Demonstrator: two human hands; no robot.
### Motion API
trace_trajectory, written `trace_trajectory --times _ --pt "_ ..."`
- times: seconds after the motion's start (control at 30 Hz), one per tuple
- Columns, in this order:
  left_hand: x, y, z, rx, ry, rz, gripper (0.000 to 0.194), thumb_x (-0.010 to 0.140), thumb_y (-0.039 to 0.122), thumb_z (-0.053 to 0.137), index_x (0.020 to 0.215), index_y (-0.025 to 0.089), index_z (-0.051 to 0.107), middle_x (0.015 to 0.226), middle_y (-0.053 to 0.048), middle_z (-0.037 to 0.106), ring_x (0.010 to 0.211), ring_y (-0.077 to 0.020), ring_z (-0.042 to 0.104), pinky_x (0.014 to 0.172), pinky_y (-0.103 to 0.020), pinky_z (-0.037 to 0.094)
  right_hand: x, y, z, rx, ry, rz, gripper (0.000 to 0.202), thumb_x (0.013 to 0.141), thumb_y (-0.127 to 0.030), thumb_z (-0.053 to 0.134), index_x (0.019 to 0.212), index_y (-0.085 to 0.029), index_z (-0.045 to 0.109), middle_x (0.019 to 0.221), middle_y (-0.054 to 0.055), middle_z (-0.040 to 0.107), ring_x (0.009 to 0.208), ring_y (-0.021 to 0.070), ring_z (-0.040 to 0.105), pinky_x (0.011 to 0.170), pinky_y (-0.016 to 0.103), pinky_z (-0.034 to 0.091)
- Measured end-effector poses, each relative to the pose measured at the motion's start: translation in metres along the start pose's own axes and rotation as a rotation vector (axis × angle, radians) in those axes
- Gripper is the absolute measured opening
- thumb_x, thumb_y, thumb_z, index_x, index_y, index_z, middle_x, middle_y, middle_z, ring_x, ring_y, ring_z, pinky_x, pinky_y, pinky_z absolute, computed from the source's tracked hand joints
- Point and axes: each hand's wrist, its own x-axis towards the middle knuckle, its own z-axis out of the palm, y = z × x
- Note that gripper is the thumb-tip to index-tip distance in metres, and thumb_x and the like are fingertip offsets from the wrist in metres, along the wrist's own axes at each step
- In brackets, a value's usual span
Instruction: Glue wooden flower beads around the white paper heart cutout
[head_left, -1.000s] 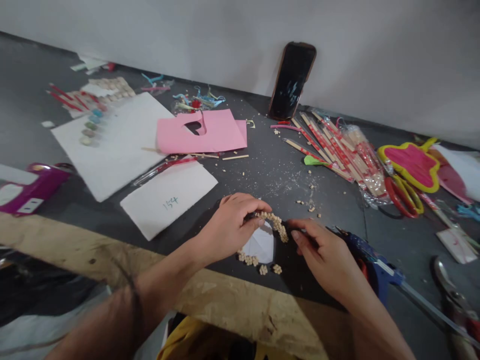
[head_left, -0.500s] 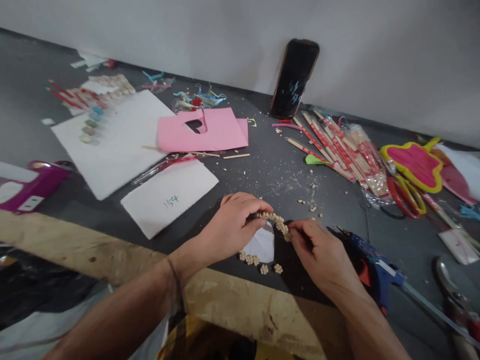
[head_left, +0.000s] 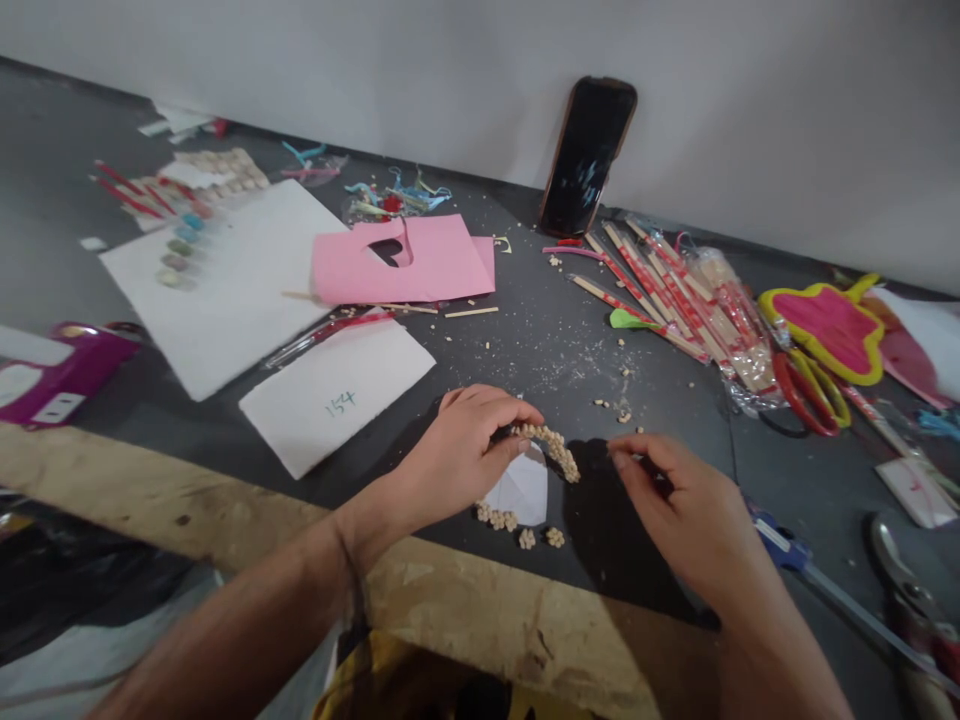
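Note:
A curved strip of small tan flower-shaped pieces (head_left: 559,452) is pinched at its upper left end by my left hand (head_left: 469,440), above a folded white paper (head_left: 529,488). To the right of the strip and apart from it, my right hand (head_left: 679,505) has thumb and index finger pressed together; whatever is between them is too small to make out. A short row of joined flower pieces (head_left: 496,517) lies at the paper's lower left edge. Two loose ones, a left flower (head_left: 526,539) and a right flower (head_left: 555,537), rest near the table's front edge.
A blue glue gun (head_left: 780,543) lies partly behind my right hand. Wrapped chopsticks (head_left: 660,285), scissors (head_left: 814,392) and pliers (head_left: 900,570) are on the right. A phone (head_left: 589,155) leans on the wall. Pink paper (head_left: 442,260) and a white card (head_left: 337,395) lie left.
My right hand has let go of the strip's right end and moved right, now covering much of the glue gun. My left hand still holds the strip in nearly the same place.

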Motion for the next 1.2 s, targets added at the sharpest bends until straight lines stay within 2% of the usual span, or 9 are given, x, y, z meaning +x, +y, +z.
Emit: trace_trajectory --times 0.1,0.2,0.4,0.63,0.7,0.77,0.87,1.03,1.2 --pt "0.0 -0.001 0.001 0.016 0.004 -0.001 0.02 0.086 0.015 0.055 0.102 0.025 0.062 0.106 0.0 0.067 0.106 -0.0196 0.057 0.095 -0.041 0.038 -0.002 -0.004 0.004 0.011 -0.133 -0.055 0.016 0.087 -0.029 0.05 0.094 -0.025 0.064 0.091 0.002 0.07 0.079 0.0159 0.066 0.07 0.028 0.05" --pt "0.0 -0.001 0.002 0.026 0.01 0.001 0.02 0.086 0.014 0.055 0.102 0.025 0.062 0.106 0.0 0.067 0.106 -0.0195 0.057 0.096 -0.041 0.039 -0.003 -0.008 0.009 -0.034 -0.157 -0.094 0.016 0.089 -0.027 0.048 0.091 -0.025 0.064 0.09 0.002 0.069 0.078 0.0157 0.066 0.07 0.029 0.05" --pt "0.0 -0.003 0.002 0.015 0.015 0.007 0.02 0.086 0.014 0.056 0.101 0.025 0.062 0.105 0.0 0.067 0.105 -0.0192 0.057 0.094 -0.04 0.038 -0.005 -0.008 0.013 -0.135 -0.119 -0.11 0.013 0.086 -0.022 0.048 0.086 -0.023 0.06 0.085 0.001 0.067 0.071 0.0147 0.064 0.065 0.027 0.047" --pt "0.001 -0.001 0.001 0.023 0.01 -0.008 0.019 0.086 0.015 0.054 0.101 0.025 0.062 0.104 0.0 0.067 0.104 -0.0197 0.057 0.093 -0.04 0.04 -0.005 -0.003 0.007 -0.177 -0.085 -0.052 0.009 0.081 -0.022 0.05 0.08 -0.023 0.059 0.078 0.0 0.066 0.064 0.0141 0.061 0.06 0.027 0.044" --pt "0.001 -0.001 0.001 0.023 0.01 -0.007 0.019 0.086 0.016 0.054 0.1 0.024 0.063 0.104 0.0 0.067 0.104 -0.0199 0.057 0.093 -0.04 0.04 -0.004 -0.001 0.004 -0.166 -0.023 -0.039 0.008 0.08 -0.022 0.051 0.08 -0.022 0.059 0.076 0.0 0.065 0.062 0.014 0.06 0.059 0.027 0.044" --pt "0.0 -0.001 0.001 0.019 0.011 -0.003 0.019 0.086 0.016 0.054 0.1 0.024 0.062 0.104 0.0 0.067 0.104 -0.0198 0.057 0.093 -0.041 0.04 -0.003 0.0 0.0 -0.133 0.095 -0.016 0.008 0.081 -0.024 0.052 0.082 -0.022 0.06 0.075 0.001 0.064 0.062 0.0141 0.06 0.059 0.026 0.045" --pt "0.0 -0.003 0.002 0.012 0.017 0.021 0.017 0.087 0.017 0.054 0.1 0.025 0.062 0.103 0.0 0.067 0.103 -0.0196 0.057 0.093 -0.041 0.04 -0.002 -0.002 0.0 -0.035 0.223 0.0 0.012 0.086 -0.027 0.052 0.092 -0.022 0.061 0.082 0.003 0.065 0.069 0.0152 0.062 0.063 0.027 0.048" --pt "-0.001 -0.004 0.004 0.007 0.025 0.093 0.017 0.088 0.017 0.055 0.1 0.025 0.062 0.103 0.001 0.067 0.103 -0.0191 0.057 0.092 -0.04 0.04 0.0 -0.011 0.015 0.079 0.136 -0.174 0.026 0.091 -0.024 0.047 0.114 -0.024 0.059 0.107 0.007 0.066 0.098 0.0179 0.063 0.083 0.032 0.051" --pt "-0.002 -0.004 0.007 0.015 0.019 0.135 0.018 0.087 0.016 0.057 0.101 0.025 0.062 0.103 0.0 0.067 0.105 -0.0196 0.057 0.091 -0.039 0.041 0.004 -0.017 0.024 0.08 0.078 -0.216 0.023 0.092 -0.022 0.044 0.109 -0.024 0.06 0.105 0.007 0.064 0.097 0.0161 0.064 0.083 0.03 0.052"
